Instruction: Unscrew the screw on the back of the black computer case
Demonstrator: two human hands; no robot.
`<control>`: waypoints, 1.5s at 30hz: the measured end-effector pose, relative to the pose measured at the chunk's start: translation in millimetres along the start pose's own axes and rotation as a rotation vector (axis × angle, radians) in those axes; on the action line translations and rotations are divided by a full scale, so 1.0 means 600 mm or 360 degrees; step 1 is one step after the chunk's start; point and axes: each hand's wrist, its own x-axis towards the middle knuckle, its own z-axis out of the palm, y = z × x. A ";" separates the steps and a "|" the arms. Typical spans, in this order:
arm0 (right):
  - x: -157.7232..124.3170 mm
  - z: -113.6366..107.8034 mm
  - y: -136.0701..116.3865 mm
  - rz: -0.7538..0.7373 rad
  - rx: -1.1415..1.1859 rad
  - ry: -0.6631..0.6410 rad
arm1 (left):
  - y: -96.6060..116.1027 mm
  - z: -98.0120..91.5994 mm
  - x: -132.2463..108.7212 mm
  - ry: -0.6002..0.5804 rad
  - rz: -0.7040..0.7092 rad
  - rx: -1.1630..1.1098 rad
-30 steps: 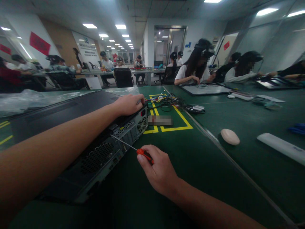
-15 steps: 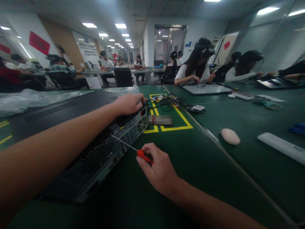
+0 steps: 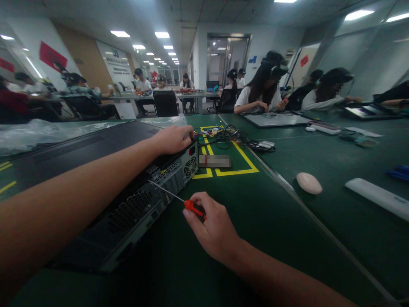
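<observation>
1. Right hand (image 3: 214,226): closed around the red-handled screwdriver (image 3: 193,207), its tip at the rear panel of the computer case (image 3: 132,209).
2. Left hand (image 3: 173,140): half-open, palm down, resting on the case's top near its rear edge.
3. Computer case: lying flat on the green table (image 3: 277,221).
4. Cable bundle (image 3: 226,134): beyond the case.

The left forearm (image 3: 79,187) is bare for all that shows, broad at the view's edge and narrowing to its wrist (image 3: 154,147), the right forearm (image 3: 281,269) is likewise bare and looks slimmer, and the left hand (image 3: 174,140) and right hand (image 3: 217,226) are 2 bare, slim-fingered ones.
</observation>
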 end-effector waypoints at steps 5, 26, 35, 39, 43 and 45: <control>-0.001 -0.002 -0.002 -0.0008 -0.0025 0.0008 | 0.001 -0.001 0.000 -0.0009 -0.0017 0.0010; 0.000 -0.001 -0.002 -0.0004 0.0004 0.0006 | 0.001 -0.001 -0.002 0.0011 -0.0002 0.0026; -0.001 -0.002 -0.001 0.0002 0.0011 -0.0003 | 0.003 -0.003 -0.002 -0.0001 -0.0015 -0.0005; 0.000 -0.002 -0.002 0.0011 0.0016 -0.0003 | 0.004 -0.003 -0.002 -0.0011 -0.0022 0.0003; 0.000 -0.001 -0.002 0.0014 0.0003 0.0003 | 0.002 -0.003 -0.001 0.0002 -0.0005 -0.0001; 0.000 -0.001 -0.001 0.0011 0.0005 0.0004 | 0.001 -0.001 -0.001 0.0009 0.0005 0.0002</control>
